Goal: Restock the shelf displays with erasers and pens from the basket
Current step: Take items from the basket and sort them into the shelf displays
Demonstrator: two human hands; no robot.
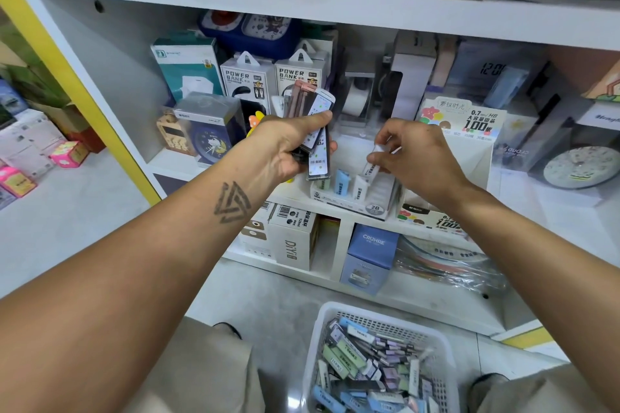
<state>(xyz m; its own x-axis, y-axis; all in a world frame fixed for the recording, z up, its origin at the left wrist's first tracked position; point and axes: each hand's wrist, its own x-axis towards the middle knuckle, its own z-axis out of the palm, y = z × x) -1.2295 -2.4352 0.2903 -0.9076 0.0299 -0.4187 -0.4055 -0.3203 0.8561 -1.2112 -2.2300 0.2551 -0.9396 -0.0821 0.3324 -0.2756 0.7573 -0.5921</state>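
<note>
My left hand (288,147) grips a bundle of several slim packs (313,124), pink, white and dark, held upright in front of the shelf. My right hand (411,157) pinches one small white pack (373,166) just above the white display box (349,206) on the shelf. That box holds a few blue and white packs standing in a row. On the floor below sits a white plastic basket (313,345) filled with several green, blue, purple and white packs.
Power bank boxes (246,77), clocks and a tape dispenser crowd the shelf behind the display box. A 0.7 HB lead display (469,126) stands at right. Lower cubbies hold a DIYi box (292,245) and a blue CRUHRE box (370,251). My knees flank the basket.
</note>
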